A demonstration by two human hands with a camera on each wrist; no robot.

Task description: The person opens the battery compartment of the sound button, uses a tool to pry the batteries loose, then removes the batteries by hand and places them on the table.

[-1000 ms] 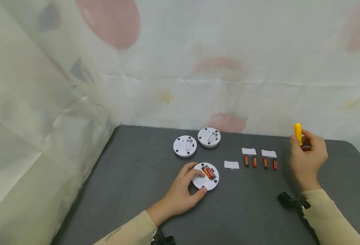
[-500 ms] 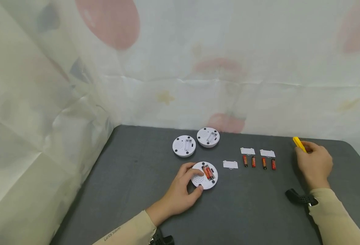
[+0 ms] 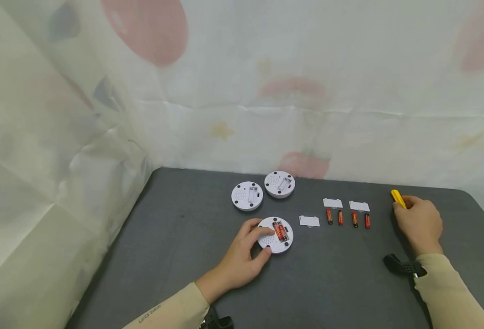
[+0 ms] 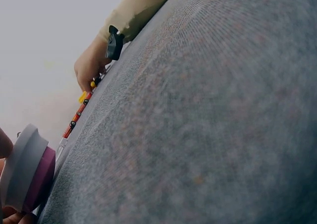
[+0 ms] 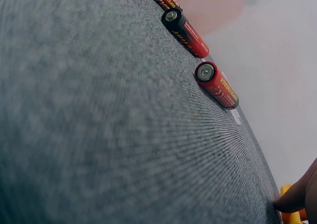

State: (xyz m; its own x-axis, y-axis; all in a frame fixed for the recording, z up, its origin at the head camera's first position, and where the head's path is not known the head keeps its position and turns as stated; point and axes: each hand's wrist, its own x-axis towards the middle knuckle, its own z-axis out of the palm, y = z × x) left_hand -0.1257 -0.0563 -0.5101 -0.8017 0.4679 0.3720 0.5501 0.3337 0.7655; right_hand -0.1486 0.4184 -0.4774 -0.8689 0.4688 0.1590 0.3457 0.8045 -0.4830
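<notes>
My left hand [image 3: 235,260] holds a round white device [image 3: 280,246] by its rim, with thumb and fingers spread along the edge. Two red batteries [image 3: 280,231] lie in its battery compartment, and small speaker holes are partly hidden by the fingers. From the left wrist, the device [image 4: 22,159] shows a pink-purple lower part. At the table's right, my right hand [image 3: 420,224] pinches a yellow-handled tool [image 3: 398,198], likely a screwdriver; its lower end is hidden by the fingers. In the right wrist view only a finger [image 5: 297,192] and some yellow show.
Two more round white devices [image 3: 247,196] [image 3: 280,184] sit behind, their battery compartments uncovered. Right of centre lie three white battery covers [image 3: 309,221] and a row of several red-and-black batteries [image 3: 340,218]. A patterned white sheet [image 3: 242,128] hangs along the grey table's back edge.
My right hand has lowered towards the table and moved slightly right, and the yellow tool has tipped from upright to leaning. The left hand and its device have barely moved.
</notes>
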